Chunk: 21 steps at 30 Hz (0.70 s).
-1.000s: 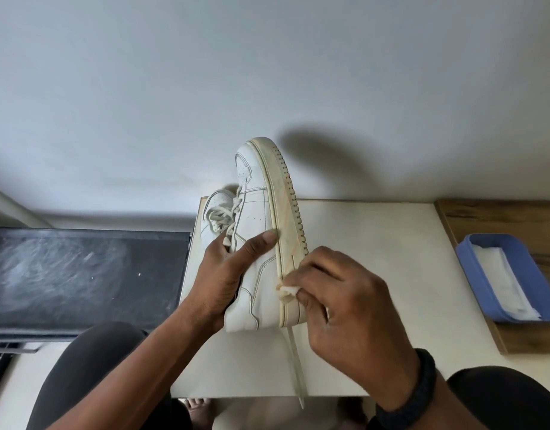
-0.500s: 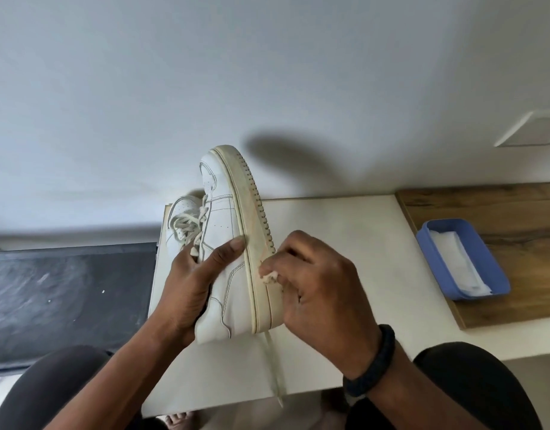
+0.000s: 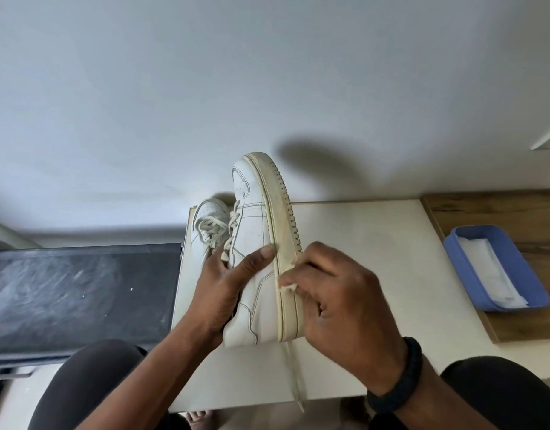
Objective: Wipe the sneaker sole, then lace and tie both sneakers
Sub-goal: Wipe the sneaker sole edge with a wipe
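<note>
A white sneaker [image 3: 255,231] is held on its side above the white table [image 3: 360,243], toe pointing away, its yellowed sole edge [image 3: 283,212] facing right. My left hand [image 3: 224,287] grips its upper, thumb lying across the side panel. My right hand [image 3: 335,299] pinches a small crumpled wipe [image 3: 287,287] against the sole edge near the heel. One loose lace [image 3: 295,377] hangs down from the sneaker past the table's front edge. The second white sneaker [image 3: 207,225] stands behind the left hand with its laces loose.
A blue tray [image 3: 537,293] with white wipes in it sits on a wooden board [image 3: 491,206] at the right. A dark slab [image 3: 75,293] lies to the left of the table. My knees are below the table's front edge.
My right hand has slid the wipe back toward the heel along the sole edge. The left hand keeps the same hold on the sneaker. The camera view has shifted.
</note>
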### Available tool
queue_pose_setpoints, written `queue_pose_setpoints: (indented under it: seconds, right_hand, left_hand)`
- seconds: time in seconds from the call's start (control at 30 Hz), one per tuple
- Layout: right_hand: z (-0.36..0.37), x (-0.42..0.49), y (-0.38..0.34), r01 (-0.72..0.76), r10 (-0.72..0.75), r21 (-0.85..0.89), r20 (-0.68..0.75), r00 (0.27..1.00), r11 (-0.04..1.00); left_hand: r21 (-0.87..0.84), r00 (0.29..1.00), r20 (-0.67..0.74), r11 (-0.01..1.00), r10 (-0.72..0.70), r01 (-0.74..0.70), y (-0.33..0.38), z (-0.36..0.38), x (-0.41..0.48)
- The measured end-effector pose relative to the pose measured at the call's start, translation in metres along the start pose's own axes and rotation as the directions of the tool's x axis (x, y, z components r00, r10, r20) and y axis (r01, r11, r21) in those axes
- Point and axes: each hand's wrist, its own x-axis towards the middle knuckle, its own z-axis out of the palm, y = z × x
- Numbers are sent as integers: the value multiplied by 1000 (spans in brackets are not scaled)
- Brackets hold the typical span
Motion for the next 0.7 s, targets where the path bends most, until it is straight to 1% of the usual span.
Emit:
queue_pose_setpoints:
  seconds: [0.07, 0.1, 0.2, 0.27, 0.43, 0.6, 0.63, 0.7]
  right_hand:
    - [1, -1, -4, 28, -28, 14, 29, 999, 1000]
    - [1, 0, -1, 19, -20, 20, 20, 1000, 1000]
    - [-2, 5, 14, -41, 41, 2, -52, 998, 999]
    - [-3, 5, 14, -58, 58, -10, -70, 996, 998]
    - [-1, -1, -4, 43, -43, 20, 21, 999, 999]
    - [-6, 6, 17, -51, 51, 0, -72, 996, 999]
    - [-6, 6, 16, -51, 51, -2, -73, 996, 999]
    - [-5, 3, 8, -2, 3, 9, -35, 999, 1000]
  left_hand:
    - [5, 1000, 7, 1000, 3, -3, 1, 1, -1]
    - [7, 1000, 11, 1000, 7, -7, 1, 0, -1]
    - [11, 1000, -1, 1000, 10, -10, 1, 1, 0]
    - [14, 1000, -8, 1000, 10, -10, 0, 0, 0]
    - [34, 1000, 7, 999, 10, -10, -1, -1, -1]
    - [54, 1000, 20, 998, 18, -20, -3, -1, 1]
    - [54, 1000, 22, 998, 19, -20, -3, -1, 1]
    - [48, 1000, 22, 999, 16, -17, -3, -2, 1]
